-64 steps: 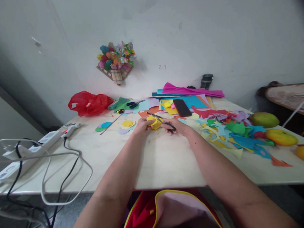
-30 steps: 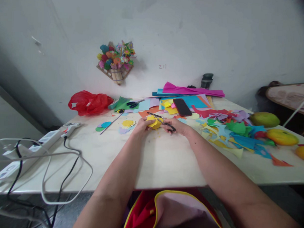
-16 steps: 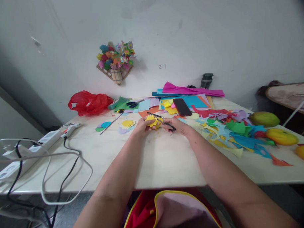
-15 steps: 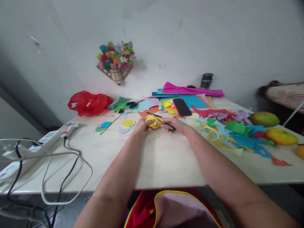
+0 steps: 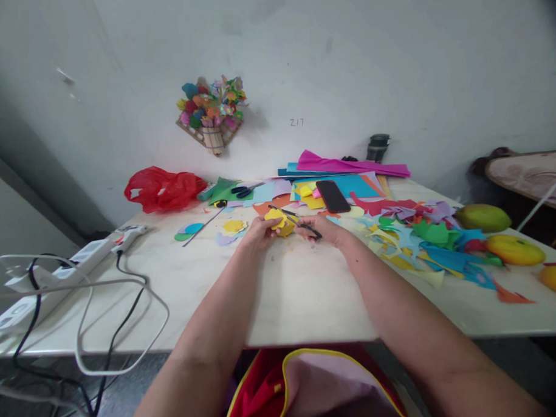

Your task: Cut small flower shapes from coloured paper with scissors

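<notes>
Between thumb and fingers, my left hand (image 5: 261,230) pinches a yellow paper flower (image 5: 274,219) with a wavy edge. My right hand (image 5: 321,228) is closed round the dark handles of a pair of scissors (image 5: 312,230). Their blades reach left to the yellow paper; whether they are parted around its edge I cannot make out. On the table to the left of my left hand lie more yellow paper flowers (image 5: 234,226), with pale blue and lilac cutouts (image 5: 229,238) under or beside them. Tiny yellow snippets are scattered below my hands.
A phone (image 5: 333,196) rests on coloured paper behind my hands. Paper scraps (image 5: 436,234) and mangoes (image 5: 515,249) cover the right side. A second pair of scissors (image 5: 244,190), a red plastic bag (image 5: 162,189) and a power strip (image 5: 56,280) with loose cables are on the left.
The yellow paper flower has turned slightly in my left hand, its edge shifting against the blades. My right hand and the scissors stay in nearly the same place.
</notes>
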Demonstrator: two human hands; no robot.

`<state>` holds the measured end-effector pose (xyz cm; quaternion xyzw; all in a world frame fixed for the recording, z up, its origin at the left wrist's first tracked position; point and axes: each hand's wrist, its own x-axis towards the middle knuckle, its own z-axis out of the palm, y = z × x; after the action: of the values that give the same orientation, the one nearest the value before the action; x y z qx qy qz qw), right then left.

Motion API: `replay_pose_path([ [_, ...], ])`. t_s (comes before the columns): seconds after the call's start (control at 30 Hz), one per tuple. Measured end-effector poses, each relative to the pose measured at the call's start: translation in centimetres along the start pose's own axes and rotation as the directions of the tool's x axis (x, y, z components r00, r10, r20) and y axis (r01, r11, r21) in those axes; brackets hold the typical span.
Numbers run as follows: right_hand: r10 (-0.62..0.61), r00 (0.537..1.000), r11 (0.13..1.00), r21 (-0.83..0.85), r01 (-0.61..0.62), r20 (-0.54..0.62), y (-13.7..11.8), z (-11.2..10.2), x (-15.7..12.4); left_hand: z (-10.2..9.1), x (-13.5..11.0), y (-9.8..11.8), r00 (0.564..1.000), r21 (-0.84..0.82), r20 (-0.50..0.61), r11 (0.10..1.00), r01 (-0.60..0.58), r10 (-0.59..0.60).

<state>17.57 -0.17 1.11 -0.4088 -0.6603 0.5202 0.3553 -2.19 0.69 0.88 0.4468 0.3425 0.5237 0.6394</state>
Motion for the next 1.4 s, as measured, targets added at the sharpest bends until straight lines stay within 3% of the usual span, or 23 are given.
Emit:
replay_pose_path([
  [0.4, -0.032, 0.999, 0.999, -0.008, 0.033, 0.032, 0.17, -0.07, 0.01, -0.21, 0.15, -0.11, 1.0, -0.014, 0.01, 1.0, -0.016, 0.017],
  [0.67, 0.035, 0.999, 0.997, 0.071, -0.037, 0.039, -0.53, 0.03, -0.17, -0.24, 0.24, -0.16, 0.999, 0.006, 0.009, 0.999, -0.035, 0.035],
  [0.87, 0.025, 0.999, 0.999, 0.033, -0.026, 0.019, -0.64, 0.16, -0.23, -0.06, -0.02, 0.09, 1.0, 0.001, -0.005, 1.0, -0.025, 0.025],
  [1.2, 0.043, 0.999, 0.992, 0.119, -0.046, 0.029, 0.05, -0.23, 0.26, 0.07, -0.07, 0.23, 1.0, 0.006, -0.028, 1.0, -0.015, 0.015],
  [1.4, 0.022, 1.0, 1.0, -0.004, -0.022, 0.019, -0.22, -0.1, -0.04, 0.16, -0.32, 0.38, 0.999, 0.025, -0.033, 0.999, -0.025, 0.026],
])
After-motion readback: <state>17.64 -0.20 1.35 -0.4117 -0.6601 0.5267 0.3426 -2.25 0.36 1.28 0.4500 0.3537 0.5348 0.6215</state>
